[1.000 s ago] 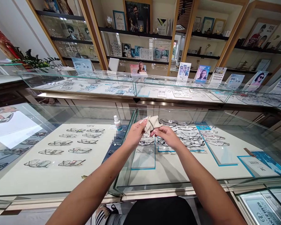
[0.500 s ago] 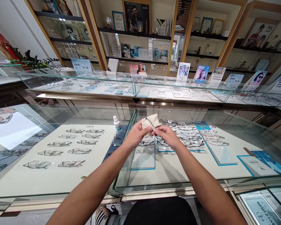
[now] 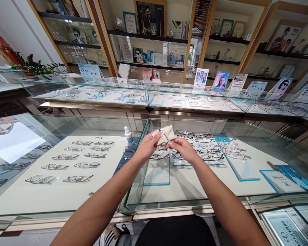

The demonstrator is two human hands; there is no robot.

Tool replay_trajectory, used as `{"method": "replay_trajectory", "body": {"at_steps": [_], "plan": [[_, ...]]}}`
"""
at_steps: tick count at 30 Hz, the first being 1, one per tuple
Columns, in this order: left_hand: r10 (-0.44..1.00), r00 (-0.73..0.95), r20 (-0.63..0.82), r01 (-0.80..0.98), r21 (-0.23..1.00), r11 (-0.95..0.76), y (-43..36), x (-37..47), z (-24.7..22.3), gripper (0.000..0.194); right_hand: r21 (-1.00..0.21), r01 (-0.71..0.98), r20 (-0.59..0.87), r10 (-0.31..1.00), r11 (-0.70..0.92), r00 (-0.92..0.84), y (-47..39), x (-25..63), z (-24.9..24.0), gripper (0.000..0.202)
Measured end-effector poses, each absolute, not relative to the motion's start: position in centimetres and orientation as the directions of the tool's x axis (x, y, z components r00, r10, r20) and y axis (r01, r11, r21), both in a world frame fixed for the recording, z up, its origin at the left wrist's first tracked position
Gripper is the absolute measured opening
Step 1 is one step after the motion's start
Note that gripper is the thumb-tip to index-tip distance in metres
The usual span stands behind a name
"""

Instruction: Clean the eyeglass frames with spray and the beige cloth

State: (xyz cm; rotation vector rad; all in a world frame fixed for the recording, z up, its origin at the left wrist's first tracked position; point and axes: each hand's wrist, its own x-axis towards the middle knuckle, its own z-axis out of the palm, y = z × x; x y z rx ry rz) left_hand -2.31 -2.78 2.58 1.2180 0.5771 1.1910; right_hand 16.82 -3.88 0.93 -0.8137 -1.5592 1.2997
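Note:
A cream cleaning cloth [image 3: 168, 131] is bunched up in front of me, above the glass counter. My left hand [image 3: 147, 145] is closed on its left side, with the thumb pressed over the fabric. At the lower right of the cloth my right hand [image 3: 182, 147] is closed in a pinch. A thin dark line crossing the cloth looks like part of a pair of eyeglasses [image 3: 164, 135], mostly hidden by the fabric and fingers. A small white bottle [image 3: 128, 134] with a blue-and-white label stands left of my hands.
Under the counter glass [image 3: 154, 201] lie rows of eyeglass frames [image 3: 86, 164], with more frames [image 3: 207, 150] behind my hands. White paper sheets [image 3: 17, 138] and another person's hand [image 3: 2, 126] are at far left. A second glass display case [image 3: 149, 97] runs across the back.
My left thumb has shifted up and left over the cloth, and its folds have changed. My right hand stays pinched in nearly the same place.

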Motion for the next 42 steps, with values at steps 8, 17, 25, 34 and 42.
{"method": "replay_trajectory", "body": {"at_steps": [8, 17, 25, 34, 42], "plan": [[0.884, 0.393, 0.254, -0.329, 0.936, -0.123, -2.5, -2.7, 2.2, 0.048, -0.978, -0.090, 0.210, 0.910, 0.190, -0.359, -3.8, 17.1, 1.3, 0.036], [0.904, 0.333, 0.266, -0.359, 0.923, -0.140, -2.4, -2.3, 1.7, 0.046, -0.972, -0.002, 0.215, 0.893, 0.234, -0.396, -4.3, 16.7, 1.3, 0.044], [0.869, 0.419, 0.262, -0.357, 0.928, -0.108, -2.7, -2.3, 2.4, 0.048, -0.963, -0.046, 0.262, 0.894, 0.264, -0.364, -3.9, 17.0, 1.3, 0.044], [0.921, 0.280, 0.271, -0.329, 0.929, -0.173, -2.4, -2.3, 1.4, 0.045, -0.960, 0.004, 0.255, 0.884, 0.279, -0.393, -4.4, 16.6, 1.2, 0.049], [0.886, 0.389, 0.252, -0.391, 0.916, -0.089, -2.8, -2.1, 2.2, 0.055, -0.956, -0.033, 0.285, 0.891, 0.293, -0.353, -4.1, 17.1, 1.4, 0.047]]}}
